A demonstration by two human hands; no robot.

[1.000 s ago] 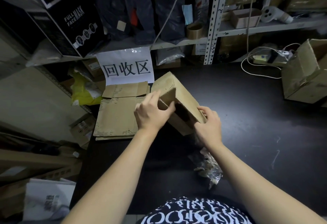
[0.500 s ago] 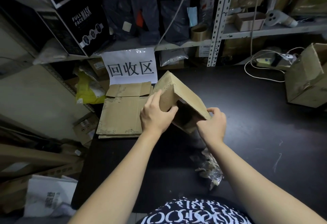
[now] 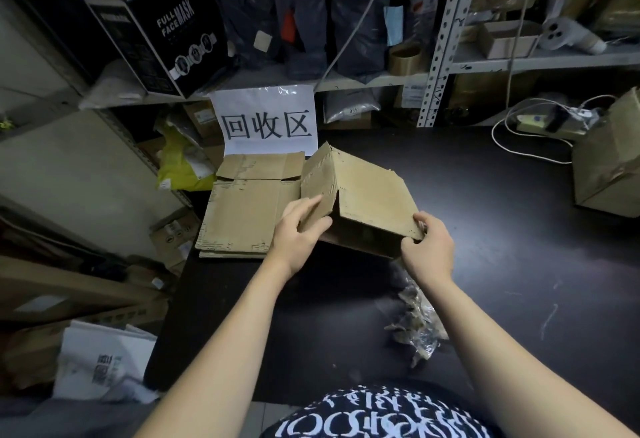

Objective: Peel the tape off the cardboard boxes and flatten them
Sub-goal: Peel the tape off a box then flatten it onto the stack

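Note:
A brown cardboard box, partly collapsed with its open end facing me, is held over the black table. My left hand grips its left panel, thumb on top. The box's near right corner is gripped by my right hand. Just left of the box lies a stack of flattened cardboard, under a white sign. A wad of peeled clear tape lies on the table below my right wrist.
Another cardboard box stands at the table's right edge beside a white cable. Metal shelves with bags, a tape roll and boxes run along the back. More cardboard and a white bag lie on the floor at left.
The box has been pressed lower and wider, its top panel tilting flatter toward the right. My right hand moved out to the near right corner; my left hand stayed on the left panel.

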